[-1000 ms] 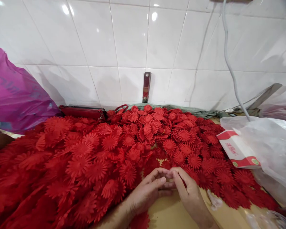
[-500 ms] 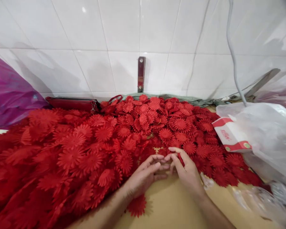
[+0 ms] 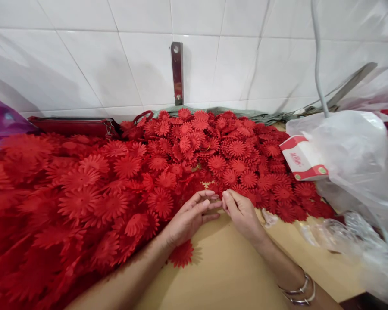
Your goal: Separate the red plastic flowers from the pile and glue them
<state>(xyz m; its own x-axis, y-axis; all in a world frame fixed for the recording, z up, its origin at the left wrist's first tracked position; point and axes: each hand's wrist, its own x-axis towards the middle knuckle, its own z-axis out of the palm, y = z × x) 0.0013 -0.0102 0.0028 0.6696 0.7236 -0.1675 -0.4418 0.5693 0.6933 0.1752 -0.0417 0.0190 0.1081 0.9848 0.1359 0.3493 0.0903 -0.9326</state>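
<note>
A big heap of red plastic flower heads (image 3: 155, 168) covers the yellow-tan table (image 3: 226, 267) from the left edge to the middle right. My left hand (image 3: 189, 217) lies at the heap's near edge, fingers stretched out and slightly apart, its tips meeting those of my right hand (image 3: 242, 213). My right fingers are bunched in a pinch against the flowers; whatever sits inside the pinch is hidden. One loose red flower (image 3: 181, 254) lies on the table under my left wrist. Silver bangles (image 3: 299, 290) ring my right wrist.
A red purse (image 3: 74, 126) lies against the white tiled wall, and a purple bag (image 3: 3, 122) is at far left. At right sit a red-and-white box (image 3: 302, 159), a clear plastic bag (image 3: 352, 159) and crumpled plastic wrap (image 3: 336, 232). A grey cable (image 3: 317, 60) hangs down.
The view has tilted down and the hands sit higher in it. My hands stay together at the heap's edge; the right fingers have closed tighter into a pinch.
</note>
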